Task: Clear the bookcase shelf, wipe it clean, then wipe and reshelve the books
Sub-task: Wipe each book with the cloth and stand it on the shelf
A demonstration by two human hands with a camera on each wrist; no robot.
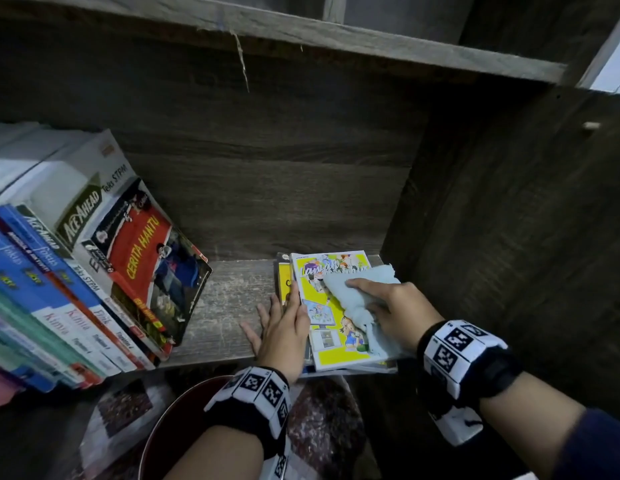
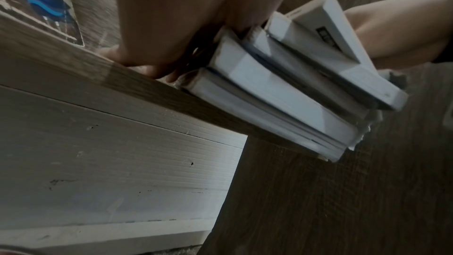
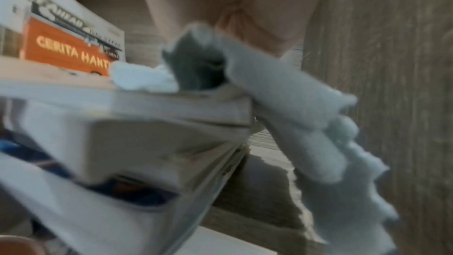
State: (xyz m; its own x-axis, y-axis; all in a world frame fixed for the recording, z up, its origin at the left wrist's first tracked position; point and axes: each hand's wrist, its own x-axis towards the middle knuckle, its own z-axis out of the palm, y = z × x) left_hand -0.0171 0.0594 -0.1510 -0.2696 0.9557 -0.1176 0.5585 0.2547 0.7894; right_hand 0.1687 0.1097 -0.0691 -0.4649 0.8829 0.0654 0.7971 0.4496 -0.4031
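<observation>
A small stack of books (image 1: 339,367) lies flat at the right end of the wooden shelf (image 1: 225,306), with a yellow cartoon-covered book (image 1: 332,327) on top. My right hand (image 1: 395,306) holds a pale blue cloth (image 1: 350,296) bunched under its palm and presses it on the yellow cover, index finger stretched forward. My left hand (image 1: 284,323) lies with its fingers flat on the shelf beside the stack, its thumb against the top book's left edge. The left wrist view shows the stack (image 2: 282,94) overhanging the shelf's front edge. The cloth (image 3: 282,94) hangs past the stack's right side.
A row of textbooks (image 1: 59,289) leans at the left, fronted by a red "Cerita Hantu" book (image 1: 145,258). Bare shelf lies between it and the stack. The bookcase side panel (image 1: 509,237) stands close on the right and another shelf board (image 1: 301,32) above. A dark red bucket (image 1: 170,427) sits below.
</observation>
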